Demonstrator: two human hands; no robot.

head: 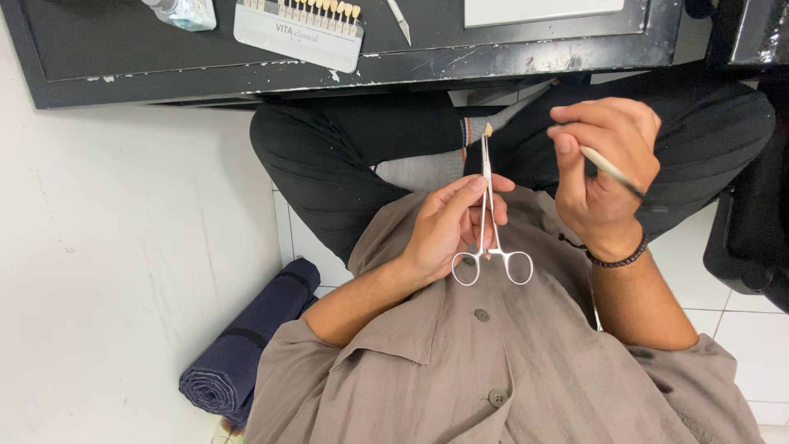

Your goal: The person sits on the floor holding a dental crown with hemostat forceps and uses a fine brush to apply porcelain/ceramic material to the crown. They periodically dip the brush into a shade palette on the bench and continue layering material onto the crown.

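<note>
My left hand (pixel 448 226) grips a pair of slim steel forceps (pixel 489 222) by the shanks, ring handles hanging toward my chest. The jaws point away from me and clamp a small cream tooth-shaped piece (pixel 488 130). To its right, my right hand (pixel 604 168) is closed around a thin brush-like tool (pixel 610 170) with a pale handle; its end toward the piece is hidden by my fingers. A dark bead bracelet (pixel 618 261) circles that wrist. Both hands hover over my lap, just below the desk edge.
A black desk (pixel 493 62) with a chipped front edge spans the top. On it lie a white shade guide with several tooth tabs (pixel 300 25), a clear bottle (pixel 185 12), a thin tool (pixel 399 20) and a white sheet (pixel 542 10). A rolled navy cloth (pixel 246 345) lies on the floor at left.
</note>
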